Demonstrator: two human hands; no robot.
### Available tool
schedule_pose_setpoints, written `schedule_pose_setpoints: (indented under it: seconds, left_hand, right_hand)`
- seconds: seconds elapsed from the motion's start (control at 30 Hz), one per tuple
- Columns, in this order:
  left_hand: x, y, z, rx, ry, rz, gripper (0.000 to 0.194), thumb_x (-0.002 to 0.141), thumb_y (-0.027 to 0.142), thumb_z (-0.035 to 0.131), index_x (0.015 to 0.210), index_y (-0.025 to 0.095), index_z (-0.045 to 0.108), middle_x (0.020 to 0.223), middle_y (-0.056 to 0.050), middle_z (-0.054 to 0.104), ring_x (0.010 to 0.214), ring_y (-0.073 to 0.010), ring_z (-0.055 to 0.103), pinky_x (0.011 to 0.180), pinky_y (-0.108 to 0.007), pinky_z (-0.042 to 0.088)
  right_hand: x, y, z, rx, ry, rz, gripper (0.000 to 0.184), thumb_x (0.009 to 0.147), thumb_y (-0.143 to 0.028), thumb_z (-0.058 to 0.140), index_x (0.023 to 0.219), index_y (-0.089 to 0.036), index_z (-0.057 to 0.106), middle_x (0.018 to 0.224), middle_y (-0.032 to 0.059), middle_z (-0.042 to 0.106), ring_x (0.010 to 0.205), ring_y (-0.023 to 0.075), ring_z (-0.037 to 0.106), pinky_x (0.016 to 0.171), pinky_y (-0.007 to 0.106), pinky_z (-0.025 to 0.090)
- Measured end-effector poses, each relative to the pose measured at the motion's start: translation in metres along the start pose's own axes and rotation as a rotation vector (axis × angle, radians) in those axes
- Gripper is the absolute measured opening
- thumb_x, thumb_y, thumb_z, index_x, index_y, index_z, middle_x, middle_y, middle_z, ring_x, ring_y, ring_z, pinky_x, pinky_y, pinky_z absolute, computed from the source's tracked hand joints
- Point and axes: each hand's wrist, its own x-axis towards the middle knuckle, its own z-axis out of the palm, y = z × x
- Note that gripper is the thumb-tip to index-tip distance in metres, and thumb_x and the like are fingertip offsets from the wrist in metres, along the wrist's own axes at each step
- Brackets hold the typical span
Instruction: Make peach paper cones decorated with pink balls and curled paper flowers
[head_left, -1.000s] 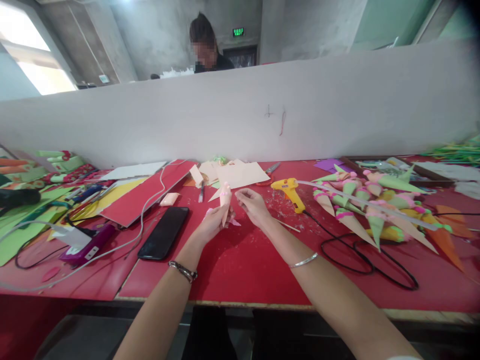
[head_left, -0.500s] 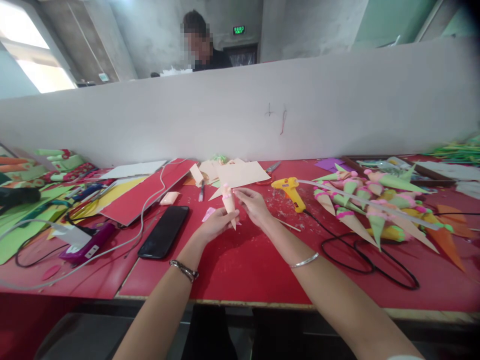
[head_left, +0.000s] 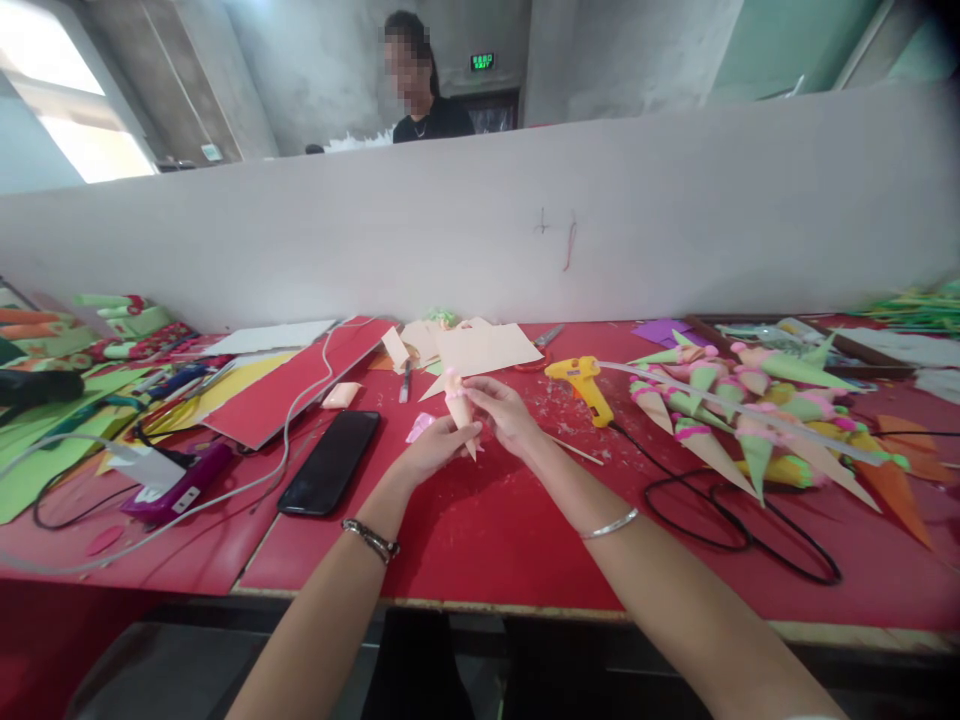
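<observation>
My left hand (head_left: 436,450) is closed around the lower part of a small peach-coloured cone (head_left: 459,410), which points down and leans slightly. Pink fuzzy trim (head_left: 453,388) rings its top, where a rounded pale pink piece sticks up. My right hand (head_left: 501,408) pinches at the right side of this trim with thumb and forefinger; any small piece between the fingertips is too small to see. A crumpled pink scrap (head_left: 420,427) lies just behind my left hand. To the right of my right hand a yellow glue gun (head_left: 583,386) rests on the red table (head_left: 480,555).
Several finished-looking cones (head_left: 705,450) are piled at the right, with the glue gun's black cord (head_left: 697,545) looping in front. A black phone (head_left: 330,465) and a purple power strip (head_left: 180,490) lie left. Peach sheets (head_left: 487,350) and scissors (head_left: 550,338) sit behind. A person (head_left: 431,115) is beyond the partition (head_left: 450,230).
My right fingertips have moved slightly left, onto the trim at the cone's top. The person behind the partition has raised their head. The view has shifted a little.
</observation>
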Motion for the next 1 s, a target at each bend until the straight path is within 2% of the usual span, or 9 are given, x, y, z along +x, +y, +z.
schedule_pose_setpoints:
  seconds: [0.33,0.47,0.53,0.6,0.73,0.87,1.0]
  left_hand:
    - [-0.001,-0.001,-0.001,0.068,-0.012,0.028,0.025,0.068,0.035,0.063,0.065,0.011,0.057,0.054,0.001,0.057,0.044,-0.0046,0.043,0.044,-0.019,0.029]
    - [0.002,-0.002,-0.003,0.057,0.071,0.048,0.026,0.068,0.037,0.062,0.061,0.013,0.054,0.05,0.002,0.054,0.041,-0.0047,0.042,0.042,-0.019,0.029]
    - [0.004,-0.002,-0.005,0.043,0.151,0.065,0.03,0.07,0.04,0.059,0.06,0.014,0.05,0.045,0.004,0.048,0.038,-0.0043,0.039,0.041,-0.019,0.028]
    - [0.007,-0.003,-0.007,0.037,0.218,0.069,0.033,0.069,0.044,0.058,0.057,0.015,0.047,0.041,0.006,0.043,0.034,-0.004,0.035,0.039,-0.019,0.026]
    - [0.009,-0.004,-0.008,0.063,0.293,0.069,0.034,0.068,0.045,0.057,0.056,0.015,0.046,0.042,0.005,0.045,0.036,-0.0046,0.037,0.04,-0.019,0.026]
    - [0.009,-0.003,-0.006,0.136,0.328,0.074,0.031,0.07,0.042,0.054,0.057,0.015,0.049,0.045,0.003,0.05,0.04,-0.0062,0.042,0.043,-0.019,0.031]
    - [0.009,-0.001,-0.004,0.259,0.305,0.064,0.033,0.071,0.041,0.054,0.051,0.014,0.053,0.044,0.001,0.054,0.042,-0.0087,0.048,0.046,-0.02,0.035]
  right_hand:
    - [0.003,0.008,-0.003,-0.115,-0.097,0.025,0.034,0.06,-0.042,0.065,0.085,-0.022,0.054,0.078,-0.0022,0.06,0.063,0.0115,0.055,0.049,0.021,0.041]
    - [0.006,0.01,-0.007,-0.262,-0.073,-0.024,0.029,0.071,-0.045,0.051,0.089,-0.022,0.05,0.079,-0.0021,0.058,0.065,0.0101,0.053,0.055,0.022,0.042]
    - [0.008,0.01,-0.012,-0.375,-0.068,-0.053,0.026,0.074,-0.043,0.046,0.086,-0.021,0.051,0.076,-0.0023,0.056,0.065,0.0099,0.052,0.059,0.023,0.042]
    - [0.008,0.01,-0.019,-0.512,-0.101,-0.073,0.021,0.071,-0.038,0.053,0.079,-0.019,0.053,0.071,-0.0022,0.056,0.066,0.0107,0.052,0.064,0.024,0.041]
    - [-0.002,0.006,-0.03,-0.763,-0.232,-0.088,0.016,0.067,-0.03,0.061,0.073,-0.016,0.057,0.067,-0.001,0.058,0.064,0.0124,0.053,0.064,0.027,0.041]
    - [-0.018,0.002,-0.033,-0.951,-0.318,-0.146,0.012,0.068,-0.027,0.062,0.069,-0.016,0.058,0.068,0.0,0.058,0.066,0.0134,0.053,0.063,0.026,0.04]
    - [-0.025,0.002,-0.032,-1.096,-0.331,-0.216,0.005,0.069,-0.016,0.062,0.069,-0.016,0.057,0.072,0.0001,0.054,0.069,0.0136,0.05,0.067,0.027,0.039]
